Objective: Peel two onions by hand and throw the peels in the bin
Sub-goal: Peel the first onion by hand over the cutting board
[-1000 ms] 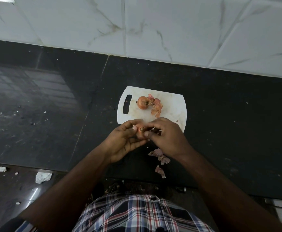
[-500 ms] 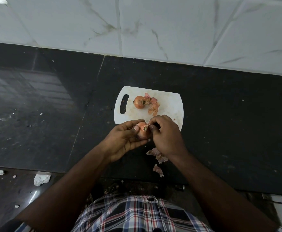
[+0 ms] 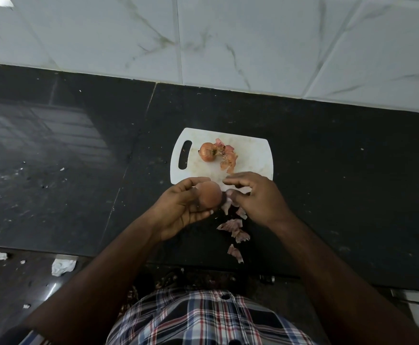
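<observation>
My left hand (image 3: 181, 207) grips a smooth pinkish onion (image 3: 210, 197) just over the near edge of the white cutting board (image 3: 253, 155). To the onion's right, my right hand (image 3: 258, 197) hovers with thumb and forefinger apart and nothing between them. A small piece of peel (image 3: 227, 207) shows just below its thumb. A second onion (image 3: 208, 151) with brown skin lies on the board, and loose peels (image 3: 228, 159) sit against its right side. More peels (image 3: 232, 226) are scattered on the black counter below my hands.
The black stone counter (image 3: 340, 183) runs to a white marble-tiled wall (image 3: 228, 41) behind. Its front edge is close to my checked shirt. Crumpled white paper scraps (image 3: 62, 266) lie on the dark floor at lower left. A metal handle (image 3: 412, 296) shows at lower right.
My right hand has come off the onion's tip and moved right with its fingers spread. The onion in my left hand now shows a smooth bare side.
</observation>
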{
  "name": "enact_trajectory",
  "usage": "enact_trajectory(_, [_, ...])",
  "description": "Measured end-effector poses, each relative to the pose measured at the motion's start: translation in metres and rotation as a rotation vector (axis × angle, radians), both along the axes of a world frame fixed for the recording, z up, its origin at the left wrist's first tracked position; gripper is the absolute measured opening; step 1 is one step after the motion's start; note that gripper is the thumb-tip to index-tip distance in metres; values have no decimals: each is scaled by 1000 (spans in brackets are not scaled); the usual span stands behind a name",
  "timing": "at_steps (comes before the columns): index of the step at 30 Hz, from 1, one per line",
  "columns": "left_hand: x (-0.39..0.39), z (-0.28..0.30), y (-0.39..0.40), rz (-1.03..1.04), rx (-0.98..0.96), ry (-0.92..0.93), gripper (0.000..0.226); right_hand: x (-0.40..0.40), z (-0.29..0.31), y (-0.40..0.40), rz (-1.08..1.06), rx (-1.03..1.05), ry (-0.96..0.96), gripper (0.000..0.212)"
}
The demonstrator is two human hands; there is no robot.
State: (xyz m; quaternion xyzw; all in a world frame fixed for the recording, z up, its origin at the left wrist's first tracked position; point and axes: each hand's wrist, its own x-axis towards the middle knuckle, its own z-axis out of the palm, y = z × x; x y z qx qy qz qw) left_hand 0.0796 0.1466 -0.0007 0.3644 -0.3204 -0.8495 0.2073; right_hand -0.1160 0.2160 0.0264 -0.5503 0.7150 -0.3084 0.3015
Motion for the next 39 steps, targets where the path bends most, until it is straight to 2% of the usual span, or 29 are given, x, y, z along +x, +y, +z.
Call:
enact_trajectory(4, [-1,1,2,-79,-90,-41,46,9,6,-5,155,-77,-58,35])
enact_trajectory(9, [-3,0,4,-89,-201,-39,64,15,3,-7,46,-166,14,20])
enact_trajectory(12, [-5,2,5,-56,-231,-77,58,18,2,-6,24,-185,19,17])
enact_trajectory(18, [-2,-2,1,-34,-190,-29,50,30,2,-5,-64,-124,15,8])
enact_trajectory(22, [-1,-4,0,-47,-176,3,45,30,1,-7,-113,-61,-99,9])
enact_trajectory(26, [7,-3,-4,-28,-144,97,42,14,-8,-7,-282,54,-327,17])
enact_trajectory(30, [15,-1,-8,-40,-130,104,47,-5,-24,4,-204,130,-183,14])
enact_trajectory(33, [15,-4,-7,-56,-68,139,47,-5,-30,10,-101,195,-69,24])
enact_trajectory(39, [10,-5,-7,-56,-58,121,59,9,3,-2,74,-21,-157,39])
